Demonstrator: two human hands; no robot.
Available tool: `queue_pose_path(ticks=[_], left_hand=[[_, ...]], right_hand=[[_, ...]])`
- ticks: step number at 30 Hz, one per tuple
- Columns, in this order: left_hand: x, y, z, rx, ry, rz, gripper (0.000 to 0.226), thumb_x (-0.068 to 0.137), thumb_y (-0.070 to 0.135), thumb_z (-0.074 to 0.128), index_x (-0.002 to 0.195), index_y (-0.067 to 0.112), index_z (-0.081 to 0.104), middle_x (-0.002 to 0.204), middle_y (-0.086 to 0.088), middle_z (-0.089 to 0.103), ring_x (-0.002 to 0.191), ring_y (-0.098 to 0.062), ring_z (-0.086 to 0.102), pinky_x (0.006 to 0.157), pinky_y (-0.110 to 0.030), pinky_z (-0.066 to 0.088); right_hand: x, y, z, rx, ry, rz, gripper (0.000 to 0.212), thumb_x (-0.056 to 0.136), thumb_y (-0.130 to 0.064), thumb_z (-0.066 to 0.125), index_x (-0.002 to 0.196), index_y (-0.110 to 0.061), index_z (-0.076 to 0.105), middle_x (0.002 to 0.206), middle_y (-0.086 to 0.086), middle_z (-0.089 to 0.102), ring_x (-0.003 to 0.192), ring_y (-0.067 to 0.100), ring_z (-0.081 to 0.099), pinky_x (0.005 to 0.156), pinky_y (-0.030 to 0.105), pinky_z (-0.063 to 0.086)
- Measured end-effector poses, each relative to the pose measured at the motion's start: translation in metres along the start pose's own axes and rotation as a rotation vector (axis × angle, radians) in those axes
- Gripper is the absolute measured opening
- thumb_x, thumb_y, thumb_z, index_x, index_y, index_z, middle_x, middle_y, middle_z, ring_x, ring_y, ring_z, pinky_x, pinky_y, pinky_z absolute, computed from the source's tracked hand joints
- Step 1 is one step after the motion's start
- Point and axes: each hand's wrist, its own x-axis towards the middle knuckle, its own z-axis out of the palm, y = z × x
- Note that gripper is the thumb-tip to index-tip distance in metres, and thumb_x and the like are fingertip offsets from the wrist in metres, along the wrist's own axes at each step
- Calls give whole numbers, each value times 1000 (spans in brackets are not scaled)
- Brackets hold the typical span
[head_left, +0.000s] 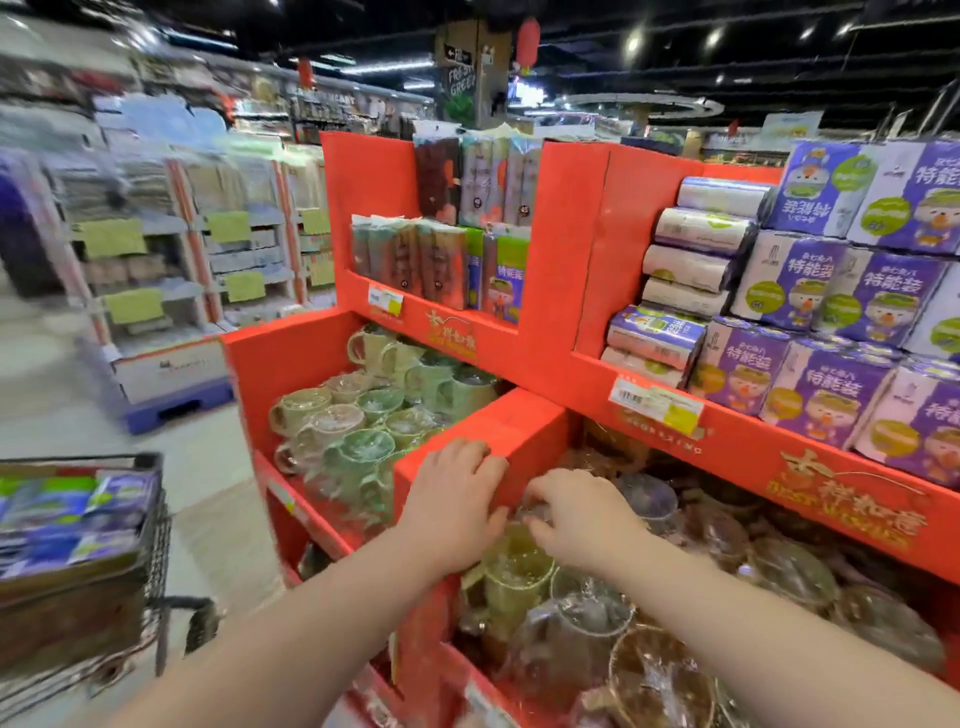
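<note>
Mug (511, 577) status?
— Just right of the red divider (519, 421). Your right grip (582, 519) curls on its wrapped top; your left grip (457, 493) clasps the divider. Step: pick-up. Next: lift straight up, clear of neighbours.

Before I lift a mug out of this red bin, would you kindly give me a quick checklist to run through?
1. Right hand on the wrapped yellow mug: touching its top; firm grip cannot tell.
2. Left hand holds the red divider for support: ok.
3. Room around the mug: not ok, neighbouring wrapped mugs crowd it.
4. Wrapping intact: cannot tell, blurred.
5. Cart at the left, probably near enough to reach: ok.
</note>
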Motion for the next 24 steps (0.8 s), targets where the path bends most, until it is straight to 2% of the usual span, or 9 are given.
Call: queue_pose_path(ticks=[3,4,6,7,10,11,13,18,24], left_hand=[[-37,-32,-12,-10,-59,-87,54,73,44,46,114,14,62,118,-8,59,112,-33,55,88,-44,48],[-51,-46,-15,6,-54,-110,54,73,44,46,116,14,62,119,-8,58,113,-33,54,88,-44,47],[-82,-78,-23,14,-62,-162,51,70,43,48,107,13,65,107,-7,62,101,-33,61,80,-43,51],[-97,-95,-28,12,-50,-180,48,71,41,51,108,14,65,107,-7,62,101,-32,61,80,-43,51],[-140,-144,-40,27,-56,-259,48,85,37,52,128,18,52,130,-3,50,125,-28,44,102,-41,38],[-155,-161,-43,34,-43,-288,49,87,38,51,132,19,48,134,-2,46,128,-26,40,105,-40,35],[-184,-192,-49,80,-61,-331,52,87,42,50,134,22,44,134,-1,44,128,-25,39,105,-37,33],[-267,-257,-52,147,-241,-487,54,87,47,49,136,23,41,135,-2,42,126,-24,39,100,-36,37],[-335,-302,-53,152,-358,-656,50,88,45,48,132,22,41,130,-3,46,122,-27,43,97,-40,38]], right_hand=[[3,-43,13,28,-31,-47,26,92,-36,48,111,-24,61,116,4,60,112,27,54,91,35,42],[4,-59,18,37,-44,-58,26,92,-37,48,111,-24,61,117,3,60,113,27,54,91,35,43],[7,-94,30,38,-74,-76,26,92,-36,48,111,-22,60,117,4,59,113,29,55,90,36,44],[9,-113,36,36,-99,-85,27,92,-35,48,111,-20,60,116,5,59,112,29,55,89,36,45],[16,-169,55,42,-183,-107,28,91,-34,48,112,-18,59,118,7,59,114,29,55,88,34,44],[19,-188,61,48,-203,-109,28,91,-34,49,113,-19,59,119,7,59,114,28,56,88,33,44],[27,-226,68,57,-219,-124,28,91,-33,48,114,-22,60,120,5,59,114,28,56,88,32,45],[54,-313,73,73,-212,-221,28,93,-33,47,115,-21,61,119,4,59,110,26,58,85,33,46],[97,-396,69,109,-196,-327,31,93,-32,49,119,-21,60,125,4,59,113,26,56,92,37,47]])
